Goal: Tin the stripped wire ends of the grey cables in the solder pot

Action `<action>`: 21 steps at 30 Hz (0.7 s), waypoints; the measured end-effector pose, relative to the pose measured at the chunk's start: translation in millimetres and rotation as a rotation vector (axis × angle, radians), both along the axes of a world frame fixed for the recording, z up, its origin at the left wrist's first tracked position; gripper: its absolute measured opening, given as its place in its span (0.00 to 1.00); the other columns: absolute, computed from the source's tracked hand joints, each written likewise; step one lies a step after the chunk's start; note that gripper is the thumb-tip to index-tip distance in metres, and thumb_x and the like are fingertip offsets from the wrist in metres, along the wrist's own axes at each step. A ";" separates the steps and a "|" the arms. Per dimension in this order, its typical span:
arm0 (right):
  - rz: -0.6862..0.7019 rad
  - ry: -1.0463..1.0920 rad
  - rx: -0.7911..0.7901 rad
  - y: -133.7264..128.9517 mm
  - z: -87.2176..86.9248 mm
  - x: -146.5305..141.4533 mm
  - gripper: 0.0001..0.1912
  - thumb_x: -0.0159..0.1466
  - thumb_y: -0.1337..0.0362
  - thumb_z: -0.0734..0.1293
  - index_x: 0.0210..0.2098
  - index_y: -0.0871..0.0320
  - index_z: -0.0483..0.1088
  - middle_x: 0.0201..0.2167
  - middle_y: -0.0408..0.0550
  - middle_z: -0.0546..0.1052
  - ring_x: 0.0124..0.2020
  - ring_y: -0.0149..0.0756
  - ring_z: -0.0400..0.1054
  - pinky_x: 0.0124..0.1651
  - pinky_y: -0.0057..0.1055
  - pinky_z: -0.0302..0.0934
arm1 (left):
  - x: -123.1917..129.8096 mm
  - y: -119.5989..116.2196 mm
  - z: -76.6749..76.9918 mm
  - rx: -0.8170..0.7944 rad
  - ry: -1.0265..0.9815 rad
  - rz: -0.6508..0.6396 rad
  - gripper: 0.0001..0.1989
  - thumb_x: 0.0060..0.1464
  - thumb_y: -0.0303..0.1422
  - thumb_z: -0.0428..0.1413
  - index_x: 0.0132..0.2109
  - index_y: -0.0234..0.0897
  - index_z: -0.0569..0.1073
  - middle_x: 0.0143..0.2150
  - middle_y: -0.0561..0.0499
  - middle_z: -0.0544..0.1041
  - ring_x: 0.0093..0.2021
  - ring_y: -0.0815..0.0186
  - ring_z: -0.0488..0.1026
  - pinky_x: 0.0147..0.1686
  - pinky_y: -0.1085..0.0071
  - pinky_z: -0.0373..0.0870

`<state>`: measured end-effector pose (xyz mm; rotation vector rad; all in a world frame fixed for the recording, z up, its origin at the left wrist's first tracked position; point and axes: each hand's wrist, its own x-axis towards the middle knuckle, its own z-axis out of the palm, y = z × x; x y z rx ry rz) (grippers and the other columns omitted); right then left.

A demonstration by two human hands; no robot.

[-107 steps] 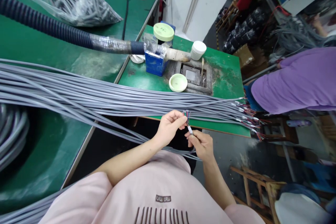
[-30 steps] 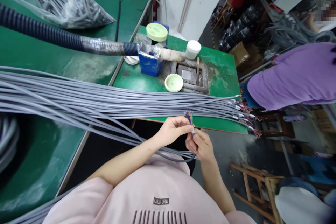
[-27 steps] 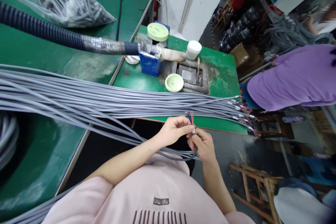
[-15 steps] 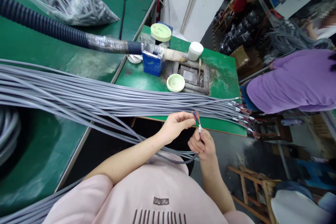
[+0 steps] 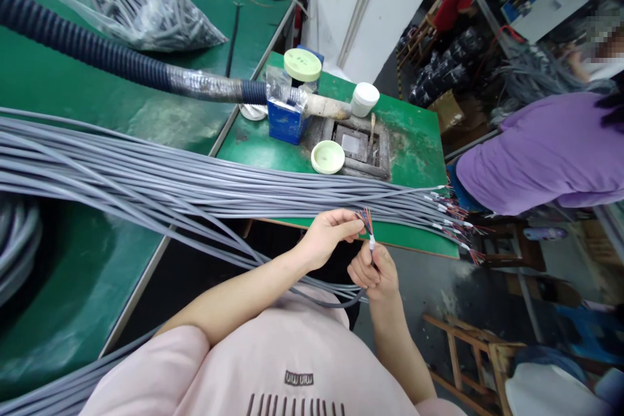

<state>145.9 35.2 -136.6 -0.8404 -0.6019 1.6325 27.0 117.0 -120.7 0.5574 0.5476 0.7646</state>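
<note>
Coloured wire ends [image 5: 366,222] point up from right hand [image 5: 374,273].

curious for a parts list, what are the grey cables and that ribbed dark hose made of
The grey cables look like smooth, matt, flexible plastic sheathing, probably PVC, given how softly they bend. The ribbed hose looks like corrugated plastic, dark with a slight gloss.
</note>
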 end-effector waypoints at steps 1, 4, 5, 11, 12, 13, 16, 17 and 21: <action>-0.008 -0.019 0.007 0.0 -0.7 -0.3 0.19 0.57 0.49 0.69 0.21 0.56 0.65 0.06 0.28 0.47 0.07 0.20 0.37 0.11 0.19 0.41 | -0.1 -0.2 -0.2 -0.037 -0.012 -0.021 0.13 0.39 0.36 0.68 0.26 0.32 0.73 0.23 0.54 0.74 0.23 0.76 0.65 0.26 0.77 0.60; -0.059 -0.123 0.032 0.5 -2.1 -1.3 0.19 0.57 0.48 0.69 0.22 0.57 0.66 0.06 0.30 0.50 0.08 0.21 0.40 0.12 0.20 0.43 | -0.6 -0.9 -0.9 -0.104 -0.026 -0.049 0.14 0.39 0.36 0.68 0.26 0.31 0.72 0.22 0.54 0.73 0.23 0.76 0.66 0.26 0.77 0.61; -0.076 -0.156 0.043 0.7 -2.2 -1.5 0.19 0.57 0.48 0.69 0.22 0.57 0.67 0.06 0.30 0.51 0.08 0.21 0.41 0.13 0.21 0.43 | -0.8 -1.1 -1.1 -0.107 -0.022 -0.043 0.14 0.39 0.35 0.68 0.26 0.31 0.72 0.22 0.54 0.73 0.23 0.76 0.66 0.26 0.78 0.61; -0.109 -0.197 0.071 2.0 0.3 -2.4 0.18 0.58 0.50 0.69 0.23 0.58 0.68 0.06 0.31 0.53 0.08 0.22 0.43 0.13 0.22 0.44 | -1.7 -2.6 -2.1 -0.067 -0.022 -0.026 0.13 0.40 0.36 0.67 0.27 0.31 0.73 0.22 0.54 0.73 0.23 0.76 0.66 0.26 0.78 0.61; -0.107 -0.185 0.078 2.0 0.3 -2.3 0.18 0.58 0.50 0.68 0.23 0.58 0.68 0.06 0.31 0.53 0.08 0.22 0.42 0.13 0.21 0.44 | -1.7 -2.9 -2.2 -0.063 -0.025 -0.026 0.13 0.41 0.36 0.67 0.27 0.31 0.73 0.23 0.54 0.73 0.23 0.76 0.66 0.26 0.78 0.61; -0.103 -0.174 0.084 1.9 0.0 -1.9 0.18 0.59 0.50 0.68 0.23 0.58 0.68 0.06 0.31 0.53 0.08 0.21 0.42 0.13 0.21 0.43 | -1.6 -3.1 -2.3 -0.060 -0.023 -0.023 0.14 0.41 0.36 0.67 0.27 0.31 0.73 0.23 0.54 0.73 0.23 0.76 0.66 0.26 0.78 0.61; -0.116 -0.222 0.097 0.9 -1.8 0.0 0.17 0.60 0.50 0.67 0.24 0.58 0.69 0.06 0.32 0.54 0.08 0.22 0.44 0.13 0.22 0.44 | -1.1 -3.5 -1.5 -0.023 0.010 0.021 0.14 0.40 0.36 0.67 0.26 0.32 0.73 0.22 0.54 0.73 0.23 0.76 0.66 0.26 0.78 0.61; -0.138 -0.284 0.100 0.5 -2.3 0.9 0.16 0.60 0.51 0.67 0.25 0.58 0.69 0.07 0.32 0.56 0.09 0.22 0.46 0.14 0.22 0.45 | -0.8 -3.6 -0.9 -0.002 0.025 0.043 0.14 0.40 0.37 0.67 0.26 0.32 0.73 0.22 0.54 0.73 0.23 0.76 0.65 0.26 0.78 0.61; -0.302 -0.605 0.114 0.3 -0.7 3.0 0.09 0.61 0.58 0.68 0.33 0.58 0.71 0.13 0.34 0.63 0.13 0.23 0.53 0.17 0.23 0.48 | 0.6 -3.9 1.5 0.066 0.065 0.083 0.16 0.38 0.39 0.68 0.25 0.32 0.73 0.23 0.54 0.73 0.23 0.76 0.66 0.27 0.77 0.62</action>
